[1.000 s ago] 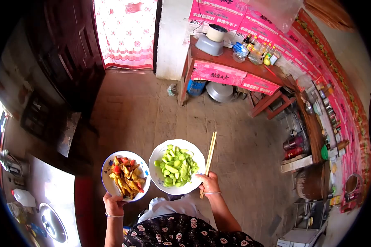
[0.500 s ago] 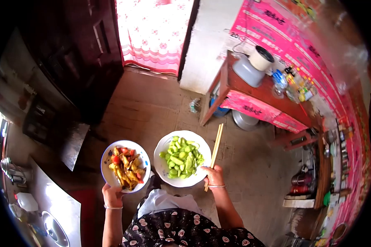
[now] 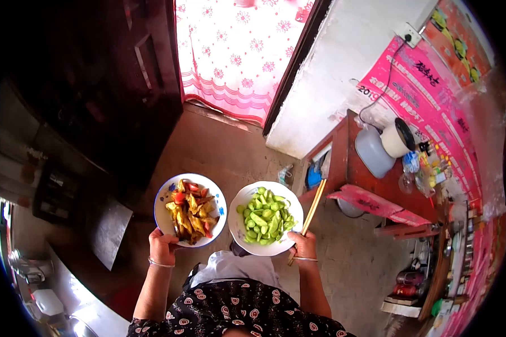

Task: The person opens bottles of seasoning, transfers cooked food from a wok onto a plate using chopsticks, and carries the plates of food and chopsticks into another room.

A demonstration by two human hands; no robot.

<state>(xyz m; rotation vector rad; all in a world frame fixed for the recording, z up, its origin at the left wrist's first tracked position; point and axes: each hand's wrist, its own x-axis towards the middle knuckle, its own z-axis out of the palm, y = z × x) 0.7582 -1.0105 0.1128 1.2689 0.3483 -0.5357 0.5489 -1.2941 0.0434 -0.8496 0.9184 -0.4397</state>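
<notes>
My left hand (image 3: 162, 247) grips the near edge of a blue-rimmed plate (image 3: 162, 210) that carries browned, yellowish pieces of food with red bits (image 3: 191, 212). In my right hand (image 3: 303, 245) are a white scalloped bowl (image 3: 243, 196) and a pair of wooden chopsticks (image 3: 316, 203). Green sliced vegetable pieces (image 3: 264, 216) lie in the bowl. The chopsticks slant up past the bowl's right side. Both dishes are held level in front of my body, side by side and slightly apart.
Ahead, a pink floral curtain (image 3: 236, 62) hangs in a doorway beside a dark open door (image 3: 112, 84). A red table (image 3: 343, 151) at right bears a cream-coloured pot (image 3: 396, 139) and bottles (image 3: 433, 163). A metal-topped counter (image 3: 78, 292) stands at left.
The door and curtain appear nearer and the room has shifted in view. Both dishes remain in my hands, now a little higher and further right in the picture.
</notes>
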